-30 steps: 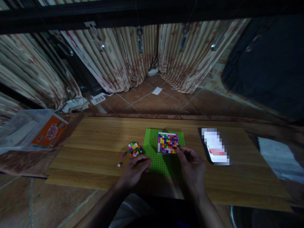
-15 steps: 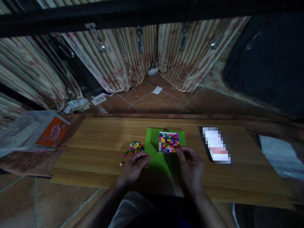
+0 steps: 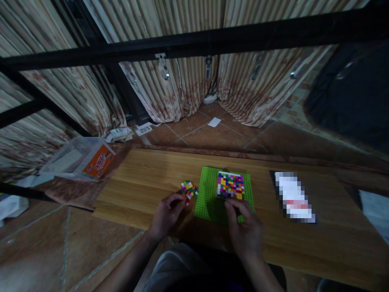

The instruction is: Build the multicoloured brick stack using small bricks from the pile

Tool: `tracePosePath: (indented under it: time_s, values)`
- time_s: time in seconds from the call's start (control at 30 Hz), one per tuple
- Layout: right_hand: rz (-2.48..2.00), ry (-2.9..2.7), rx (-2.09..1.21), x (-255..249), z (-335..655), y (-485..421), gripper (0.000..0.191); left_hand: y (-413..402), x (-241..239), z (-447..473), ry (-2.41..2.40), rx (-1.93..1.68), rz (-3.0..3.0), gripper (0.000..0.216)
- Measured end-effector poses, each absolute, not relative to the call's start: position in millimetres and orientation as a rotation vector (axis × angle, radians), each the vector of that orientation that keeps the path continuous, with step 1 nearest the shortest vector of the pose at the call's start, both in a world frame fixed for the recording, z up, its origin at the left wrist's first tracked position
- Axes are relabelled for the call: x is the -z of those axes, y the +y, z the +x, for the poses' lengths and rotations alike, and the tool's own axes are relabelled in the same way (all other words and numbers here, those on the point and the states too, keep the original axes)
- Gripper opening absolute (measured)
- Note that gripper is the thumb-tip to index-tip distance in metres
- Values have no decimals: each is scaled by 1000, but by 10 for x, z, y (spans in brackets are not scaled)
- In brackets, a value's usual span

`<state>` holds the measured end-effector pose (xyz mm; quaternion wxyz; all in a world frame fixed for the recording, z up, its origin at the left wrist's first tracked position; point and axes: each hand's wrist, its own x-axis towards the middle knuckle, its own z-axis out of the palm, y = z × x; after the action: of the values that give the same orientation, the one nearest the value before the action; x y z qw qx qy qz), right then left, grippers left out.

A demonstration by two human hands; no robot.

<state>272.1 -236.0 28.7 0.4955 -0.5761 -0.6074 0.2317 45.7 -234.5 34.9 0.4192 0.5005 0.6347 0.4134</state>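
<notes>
A green studded baseplate (image 3: 208, 194) lies on the wooden table, carrying a square block of multicoloured toy bricks (image 3: 231, 184) with a white row along its far side. My right hand (image 3: 245, 227) is over the plate's near part, thumb and forefinger pinched together at the block's near edge. Left of the plate is a small pile of loose coloured bricks (image 3: 189, 190). Beside that pile, my left hand (image 3: 167, 214) has its fingertips pressed together. Whatever either pinch may hold is too small or hidden to make out.
A phone (image 3: 294, 198) with a blurred screen lies to the right on the wooden table (image 3: 142, 174). At the far left stands a clear plastic box (image 3: 75, 156) with an orange label. Striped curtains (image 3: 188, 89) and a black metal bar (image 3: 182, 46) are beyond the table.
The view has swung left. My left hand has gone from the baseplate's left edge back beside the loose bricks. My right hand has shifted left along the brick block's near edge.
</notes>
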Motion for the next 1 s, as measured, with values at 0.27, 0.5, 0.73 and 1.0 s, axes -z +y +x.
tracePosePath:
  time_s: [0.27,0.5,0.73,1.0]
  values:
    - [-1447,-1824,-532,-138,2056,-2175,29,-2419,-359,471,1567,-1054,1355,15]
    - [-1867,-1991,-483,-252,1842,-1977,20,-2520,-331,329,1625,-1240,1441,15]
    - [-1830,-1915,-520,-212,1846,-1956,17,-2641,-244,116,1928,-1095,1450,26]
    - [-1374,-1640,-769,-293,2246,-2345,23,-2550,-157,115,1970,-909,1822,21]
